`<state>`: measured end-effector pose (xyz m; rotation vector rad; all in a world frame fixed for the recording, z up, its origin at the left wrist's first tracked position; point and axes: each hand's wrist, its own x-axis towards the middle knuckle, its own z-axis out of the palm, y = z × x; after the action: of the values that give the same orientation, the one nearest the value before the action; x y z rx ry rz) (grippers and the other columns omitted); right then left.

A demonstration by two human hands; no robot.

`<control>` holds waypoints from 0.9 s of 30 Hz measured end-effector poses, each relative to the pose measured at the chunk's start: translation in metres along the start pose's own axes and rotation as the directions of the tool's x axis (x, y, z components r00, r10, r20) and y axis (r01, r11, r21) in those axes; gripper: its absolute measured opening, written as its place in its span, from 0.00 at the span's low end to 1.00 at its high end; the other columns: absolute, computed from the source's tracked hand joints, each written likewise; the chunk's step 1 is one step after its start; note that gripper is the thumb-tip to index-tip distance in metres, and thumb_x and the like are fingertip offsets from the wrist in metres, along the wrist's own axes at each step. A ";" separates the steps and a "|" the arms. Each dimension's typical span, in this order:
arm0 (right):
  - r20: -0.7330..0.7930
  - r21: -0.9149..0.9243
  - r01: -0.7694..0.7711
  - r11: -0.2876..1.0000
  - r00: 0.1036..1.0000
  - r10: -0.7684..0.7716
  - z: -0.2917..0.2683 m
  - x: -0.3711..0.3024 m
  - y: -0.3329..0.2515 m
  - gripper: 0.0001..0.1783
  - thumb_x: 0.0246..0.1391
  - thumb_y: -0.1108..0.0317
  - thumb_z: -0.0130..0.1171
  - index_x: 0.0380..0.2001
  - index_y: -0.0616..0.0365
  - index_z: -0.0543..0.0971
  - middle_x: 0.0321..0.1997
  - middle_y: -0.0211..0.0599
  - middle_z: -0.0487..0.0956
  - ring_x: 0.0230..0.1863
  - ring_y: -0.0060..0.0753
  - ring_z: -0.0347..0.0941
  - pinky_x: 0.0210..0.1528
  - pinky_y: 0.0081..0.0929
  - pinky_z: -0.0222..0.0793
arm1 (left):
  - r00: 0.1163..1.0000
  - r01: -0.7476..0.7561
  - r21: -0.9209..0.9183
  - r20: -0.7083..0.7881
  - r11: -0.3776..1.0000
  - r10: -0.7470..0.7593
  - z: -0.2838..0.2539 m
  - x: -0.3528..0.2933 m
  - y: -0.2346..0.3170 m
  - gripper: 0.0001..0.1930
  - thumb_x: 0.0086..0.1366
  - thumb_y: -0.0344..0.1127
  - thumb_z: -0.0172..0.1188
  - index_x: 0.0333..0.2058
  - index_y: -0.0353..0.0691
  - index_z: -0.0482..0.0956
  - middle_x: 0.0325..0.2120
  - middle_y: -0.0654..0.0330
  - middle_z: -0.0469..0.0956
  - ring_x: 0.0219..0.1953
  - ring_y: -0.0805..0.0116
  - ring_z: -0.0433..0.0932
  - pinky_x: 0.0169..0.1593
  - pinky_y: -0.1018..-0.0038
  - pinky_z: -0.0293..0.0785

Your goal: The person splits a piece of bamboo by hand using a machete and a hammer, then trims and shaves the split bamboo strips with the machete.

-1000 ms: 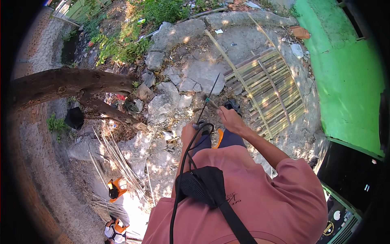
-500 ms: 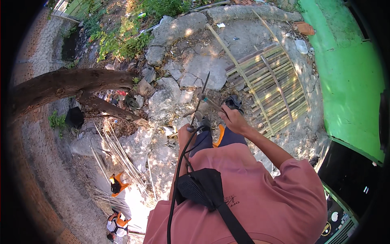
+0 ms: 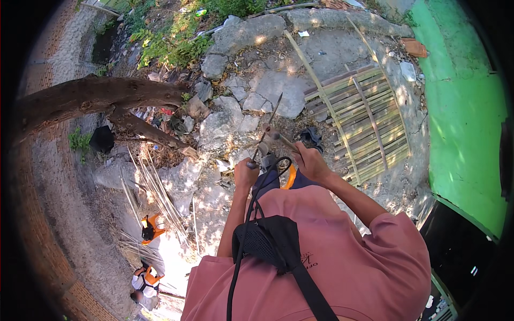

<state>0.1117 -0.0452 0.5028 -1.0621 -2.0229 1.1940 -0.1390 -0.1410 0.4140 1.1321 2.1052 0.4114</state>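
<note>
My left hand (image 3: 246,174) is closed around the handle of a long, thin dark blade (image 3: 275,110), which looks like a machete seen nearly edge-on and points away from me. My right hand (image 3: 314,165) grips the handle of a hammer (image 3: 288,144). The hammer's head lies close beside the blade; whether they touch I cannot tell. Beneath the tools, a pale, blurred wooden piece (image 3: 263,148) shows in part near my feet. A black cable hangs from the black pouch (image 3: 272,243) on my chest and loops close to my left hand.
A slatted bamboo panel (image 3: 369,120) lies to the right, by a green wall (image 3: 455,117). A thick tree trunk (image 3: 96,101) crosses the left side. Bamboo strips (image 3: 160,198) lie on the ground. At lower left a person (image 3: 145,281) sits near an orange stool (image 3: 152,229).
The hammer's head has shifted slightly nearer to me along the blade, and my right hand has moved a little right and nearer. My left forearm now shows more. The whole view has shifted slightly.
</note>
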 end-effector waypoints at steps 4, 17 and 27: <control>0.167 -0.237 -0.146 0.960 0.968 0.188 0.001 -0.001 0.023 0.13 0.68 0.62 0.52 0.40 0.62 0.69 0.20 0.55 0.74 0.25 0.64 0.75 0.26 0.53 0.67 | 0.999 0.025 0.051 0.025 0.998 -0.026 -0.009 0.001 -0.001 0.08 0.53 0.34 0.61 0.27 0.36 0.82 0.25 0.39 0.80 0.32 0.36 0.80 0.38 0.51 0.76; 0.111 -0.052 -0.144 0.988 0.983 0.149 -0.011 0.023 -0.008 0.11 0.67 0.63 0.51 0.40 0.63 0.70 0.18 0.56 0.73 0.24 0.63 0.75 0.25 0.52 0.66 | 0.999 0.000 0.002 -0.052 1.000 0.000 0.011 -0.004 -0.017 0.08 0.52 0.34 0.60 0.28 0.37 0.83 0.25 0.41 0.80 0.30 0.37 0.79 0.36 0.50 0.76; 0.226 -0.172 -0.239 0.956 0.935 0.275 0.022 0.009 0.044 0.18 0.69 0.56 0.50 0.39 0.63 0.73 0.22 0.60 0.76 0.28 0.70 0.74 0.30 0.58 0.65 | 1.000 -0.006 0.055 0.022 0.998 0.005 0.032 -0.011 -0.022 0.09 0.55 0.36 0.59 0.30 0.40 0.84 0.30 0.41 0.82 0.35 0.37 0.81 0.40 0.48 0.77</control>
<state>0.1049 -0.0352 0.4545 -1.3401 -2.2380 1.3908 -0.1260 -0.1642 0.3837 1.1688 2.1066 0.3438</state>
